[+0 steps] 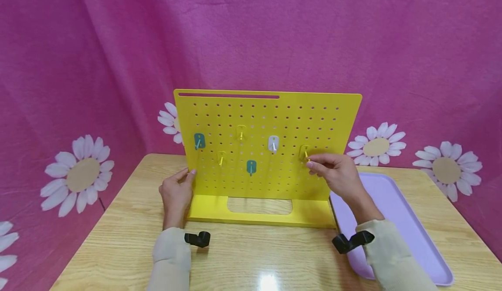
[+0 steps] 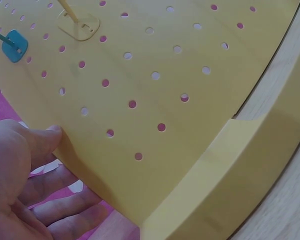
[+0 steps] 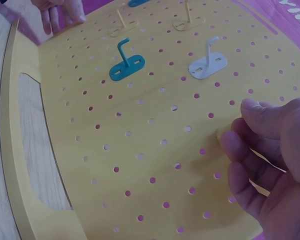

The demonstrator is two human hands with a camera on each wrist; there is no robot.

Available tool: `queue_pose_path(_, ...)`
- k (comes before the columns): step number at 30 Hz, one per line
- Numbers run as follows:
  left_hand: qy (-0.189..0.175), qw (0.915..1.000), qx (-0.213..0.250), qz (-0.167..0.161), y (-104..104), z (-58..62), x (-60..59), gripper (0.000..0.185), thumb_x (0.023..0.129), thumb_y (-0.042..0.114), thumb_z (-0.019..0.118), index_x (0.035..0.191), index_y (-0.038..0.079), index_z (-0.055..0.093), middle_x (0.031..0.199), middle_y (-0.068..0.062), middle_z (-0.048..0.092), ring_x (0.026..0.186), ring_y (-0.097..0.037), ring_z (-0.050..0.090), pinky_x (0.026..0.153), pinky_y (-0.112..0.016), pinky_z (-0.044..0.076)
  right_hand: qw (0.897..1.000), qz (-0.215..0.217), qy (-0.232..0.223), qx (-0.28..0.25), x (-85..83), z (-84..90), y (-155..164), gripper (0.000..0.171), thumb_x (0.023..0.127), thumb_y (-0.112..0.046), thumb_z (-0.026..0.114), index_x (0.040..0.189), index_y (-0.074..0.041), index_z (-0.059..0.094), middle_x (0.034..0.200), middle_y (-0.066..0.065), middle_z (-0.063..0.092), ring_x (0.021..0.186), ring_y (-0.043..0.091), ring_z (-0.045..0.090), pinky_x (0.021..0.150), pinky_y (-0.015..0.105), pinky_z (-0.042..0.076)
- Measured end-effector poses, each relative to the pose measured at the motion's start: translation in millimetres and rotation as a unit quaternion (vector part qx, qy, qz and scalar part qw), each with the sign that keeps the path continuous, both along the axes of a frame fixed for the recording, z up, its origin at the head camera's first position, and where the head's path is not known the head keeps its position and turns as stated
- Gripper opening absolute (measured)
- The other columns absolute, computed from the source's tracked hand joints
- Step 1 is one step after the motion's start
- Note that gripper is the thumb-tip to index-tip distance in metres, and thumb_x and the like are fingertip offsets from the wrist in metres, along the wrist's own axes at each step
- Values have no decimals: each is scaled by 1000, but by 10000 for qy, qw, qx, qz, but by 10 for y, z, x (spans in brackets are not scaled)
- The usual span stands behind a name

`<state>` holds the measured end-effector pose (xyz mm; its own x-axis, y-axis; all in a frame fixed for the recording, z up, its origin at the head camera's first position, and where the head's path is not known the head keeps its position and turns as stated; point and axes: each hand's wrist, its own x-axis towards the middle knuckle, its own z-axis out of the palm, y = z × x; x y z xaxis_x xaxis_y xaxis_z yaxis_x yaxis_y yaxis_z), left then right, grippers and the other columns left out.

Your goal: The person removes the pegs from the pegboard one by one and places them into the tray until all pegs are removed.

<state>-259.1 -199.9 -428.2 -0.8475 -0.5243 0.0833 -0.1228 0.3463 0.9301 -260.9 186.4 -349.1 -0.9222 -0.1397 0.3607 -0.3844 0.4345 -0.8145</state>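
Observation:
A yellow pegboard (image 1: 266, 182) stands upright on its base. My left hand (image 1: 177, 191) holds its left edge, thumb on the front face and the other fingers behind, as the left wrist view shows. Toward the board's right side, my right hand (image 1: 340, 175) pinches the peg of a yellow hook (image 1: 303, 151) whose plate lies against the board; in the right wrist view the fingers mostly hide this hook. Other hooks on the board are a white one (image 1: 273, 143), two teal ones (image 1: 199, 140) (image 1: 251, 167) and two more yellow ones (image 1: 241, 133) (image 1: 221, 158).
A lilac tray (image 1: 408, 221) lies on the wooden table (image 1: 235, 256) to the right, partly under my right forearm. Behind the table hangs a pink cloth (image 1: 266, 34) with white daisies. The board's base has a cut-out at its middle.

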Motion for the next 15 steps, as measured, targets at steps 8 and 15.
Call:
queue_pose_path(8, -46, 10000, 12, -9, 3, 15, 9, 43, 96, 37, 68, 132, 12, 67, 130, -13, 64, 130, -33, 45, 111, -55, 27, 9996, 74, 248, -57, 84, 50, 165, 19, 95, -5, 69, 108, 7, 74, 90, 22, 72, 75, 13, 68, 69, 22, 55)
queue_pose_path(15, 62, 9999, -133, -1, -8, 18, 9, 40, 96, 34, 69, 129, 10, 69, 128, -15, 65, 129, -36, 45, 109, -53, 29, 9985, -222, 461, 181, 167, 38, 402, 18, 93, -3, 71, 107, 7, 74, 87, 14, 73, 74, 10, 68, 65, 22, 55)
